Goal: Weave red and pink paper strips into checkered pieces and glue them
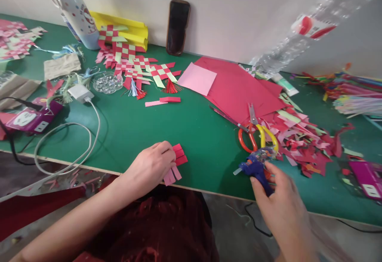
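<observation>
My left hand (pixel 153 162) is closed over a small piece of paper strips near the table's front edge. Red strips (pixel 180 154) stick out to the right of the fingers, and pink strips (pixel 171 175) point toward me; the rest is hidden under the hand. To the right, my right hand (pixel 280 200) grips the handle of a blue hot glue gun (pixel 254 166). Just beyond the gun lie orange-handled scissors (pixel 250 142) and yellow-handled scissors (pixel 262 132). One pink and one red strip (pixel 170 100) rest farther back on the table.
Woven paper pieces (pixel 127 51), some with tassels, lie at the back beside a bottle (pixel 77 15). A phone (pixel 177 27) leans on the wall. Red sheets (pixel 238 87) and paper scraps (pixel 307 142) cover the right. A white cable (pixel 97 134) loops at left on the green table (pixel 128 118).
</observation>
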Demonstrator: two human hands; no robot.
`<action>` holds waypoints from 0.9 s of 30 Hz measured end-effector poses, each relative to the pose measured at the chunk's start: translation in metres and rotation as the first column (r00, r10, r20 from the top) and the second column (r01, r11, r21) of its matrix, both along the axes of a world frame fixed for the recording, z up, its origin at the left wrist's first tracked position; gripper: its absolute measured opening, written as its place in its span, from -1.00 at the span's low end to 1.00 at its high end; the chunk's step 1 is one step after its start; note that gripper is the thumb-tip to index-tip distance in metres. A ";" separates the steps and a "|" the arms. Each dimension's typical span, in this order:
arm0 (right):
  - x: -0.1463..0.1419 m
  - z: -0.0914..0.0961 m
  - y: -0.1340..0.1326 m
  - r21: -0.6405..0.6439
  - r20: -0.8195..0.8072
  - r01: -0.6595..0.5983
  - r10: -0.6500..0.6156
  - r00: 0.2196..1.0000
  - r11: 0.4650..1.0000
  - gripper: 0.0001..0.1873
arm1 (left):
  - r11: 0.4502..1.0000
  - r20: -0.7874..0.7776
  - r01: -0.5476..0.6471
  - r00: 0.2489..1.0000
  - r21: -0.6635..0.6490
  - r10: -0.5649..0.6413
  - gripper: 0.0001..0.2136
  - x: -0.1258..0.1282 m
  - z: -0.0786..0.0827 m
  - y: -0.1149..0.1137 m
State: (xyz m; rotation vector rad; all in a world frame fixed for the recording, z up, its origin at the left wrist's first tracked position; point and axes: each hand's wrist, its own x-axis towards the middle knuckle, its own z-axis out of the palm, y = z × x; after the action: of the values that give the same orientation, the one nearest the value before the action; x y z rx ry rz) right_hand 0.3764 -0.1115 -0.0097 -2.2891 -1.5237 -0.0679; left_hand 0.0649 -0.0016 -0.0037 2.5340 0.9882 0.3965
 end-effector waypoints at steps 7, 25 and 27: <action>0.001 -0.003 -0.001 0.084 -0.139 0.109 -0.097 0.986 0.990 -0.28 | 0.993 -0.058 -0.109 0.993 -0.033 0.107 -0.93 0.003 0.004 0.000; 0.009 0.005 -0.007 -0.041 0.036 -0.026 0.027 0.999 0.999 -0.33 | 0.999 -0.034 -0.045 0.998 0.027 0.046 -0.82 0.007 0.025 0.002; 0.009 0.007 -0.004 -0.096 0.083 -0.056 0.064 0.995 0.994 -0.30 | 0.993 -0.039 0.069 0.997 0.095 -0.066 -0.79 0.023 0.039 0.006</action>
State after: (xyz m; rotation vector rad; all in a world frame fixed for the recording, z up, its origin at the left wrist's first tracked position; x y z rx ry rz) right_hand 0.3850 -0.1153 -0.0025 -2.3376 -1.6712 -0.0806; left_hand 0.0878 0.0046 0.0356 2.6620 0.9139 0.3896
